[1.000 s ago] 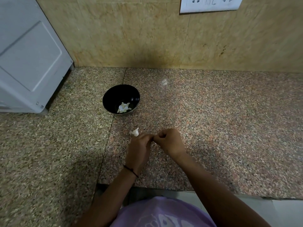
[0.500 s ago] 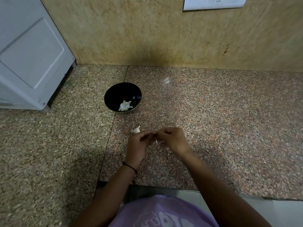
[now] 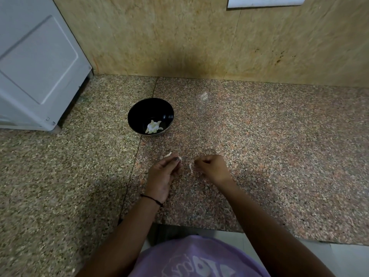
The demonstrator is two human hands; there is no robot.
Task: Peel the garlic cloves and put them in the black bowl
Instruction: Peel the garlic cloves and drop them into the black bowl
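The black bowl stands on the granite counter and holds several peeled white garlic cloves. Below and right of it, my left hand pinches a small garlic clove between thumb and fingertips. A short gap to the right, my right hand pinches a thin strip of garlic skin that hangs from its fingertips. A white piece of garlic lies on the counter just beyond my left hand; whether it is a clove or a skin I cannot tell.
A pale grey appliance fills the back left corner. The tiled wall runs along the back, with a white switch plate at the top. The counter's front edge is near my body.
My hands were joined over the clove; now they have pulled apart, the right one drawing a strip of skin away to the right.
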